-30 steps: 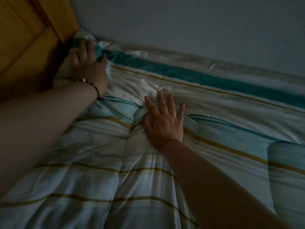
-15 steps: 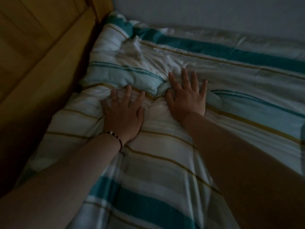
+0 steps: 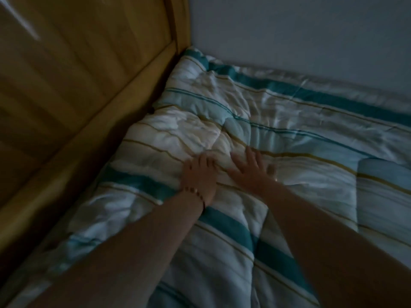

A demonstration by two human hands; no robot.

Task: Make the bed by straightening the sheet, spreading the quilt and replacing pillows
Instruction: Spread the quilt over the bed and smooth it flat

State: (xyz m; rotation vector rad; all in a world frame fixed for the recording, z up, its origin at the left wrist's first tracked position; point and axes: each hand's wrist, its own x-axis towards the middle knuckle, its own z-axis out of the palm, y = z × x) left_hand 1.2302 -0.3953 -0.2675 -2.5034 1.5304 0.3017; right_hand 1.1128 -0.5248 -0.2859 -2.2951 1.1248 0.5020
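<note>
Nearest the camera, two bare forearms are reaching forward over the striped quilt (image 3: 222,252), which is lying spread across the bed and covering everything in view from the near edge to the far corner.

Just beyond, the left hand (image 3: 199,176), wearing a beaded bracelet (image 3: 195,193) at the wrist, is resting palm-down on the quilt; its fingers are looking somewhat bent against the fabric, but the picture is blurred and dim, so whether they are pinching a fold or only pressing cannot be told. Close beside it, not quite touching, the right hand (image 3: 251,172) is lying flat with fingers straight and spread, grasping nothing, pressing on the cloth. Both palms are probably sitting there to push out the rumples bunched just ahead of them.

Further on, the quilt is puckering in creases toward the corner, where its teal border is running along the pale wall (image 3: 300,36) and butting against the wooden headboard (image 3: 89,74) on the left. At the right edge a striped teal shape (image 3: 384,174), perhaps a folded part or a pillow, is lying on the bed. Spreading looks largely done; smoothing is under way.
</note>
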